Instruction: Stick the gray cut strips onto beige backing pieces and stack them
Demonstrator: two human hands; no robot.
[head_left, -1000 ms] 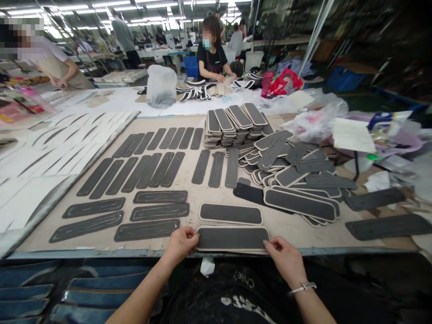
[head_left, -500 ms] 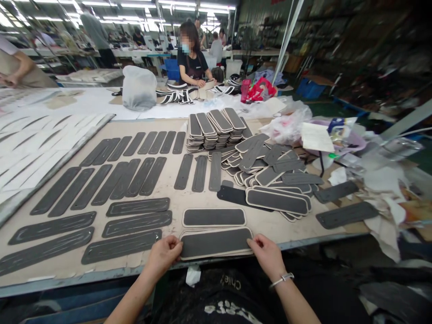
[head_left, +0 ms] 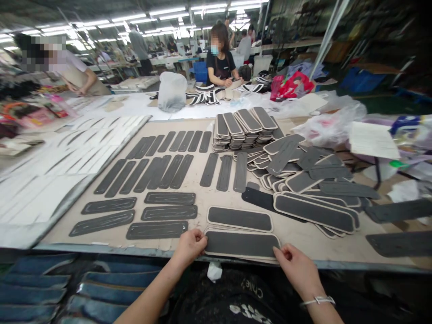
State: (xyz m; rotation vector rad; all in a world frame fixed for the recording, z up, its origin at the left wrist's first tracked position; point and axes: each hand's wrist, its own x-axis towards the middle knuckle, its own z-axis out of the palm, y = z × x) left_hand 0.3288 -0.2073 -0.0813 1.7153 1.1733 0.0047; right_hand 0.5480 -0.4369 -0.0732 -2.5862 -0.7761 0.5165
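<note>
A long dark grey panel with rounded corners and a beige border (head_left: 241, 244) lies at the front edge of the table. My left hand (head_left: 188, 248) pinches its left end, fingers closed. At the other end, my right hand (head_left: 297, 264) has thumb and finger closed on the panel's corner. Beige edges show beneath it, so it seems to rest on other pieces. Just behind it lies a similar bordered panel (head_left: 239, 219). Left of my left hand is a borderless grey strip (head_left: 157, 230) with glossy streaks on it.
Rows of grey strips (head_left: 155, 172) cover the table's left. Neat stacks of bordered panels (head_left: 249, 120) stand at the back, with a loose heap (head_left: 303, 175) to the right. A co-worker (head_left: 221, 63) sits across the table. Folded jeans (head_left: 108, 288) lie below the left edge.
My view has turned left, so the table contents sit further right in the picture. Another person and the jeans have come more into view. Both hands keep their hold on the panel's ends.
</note>
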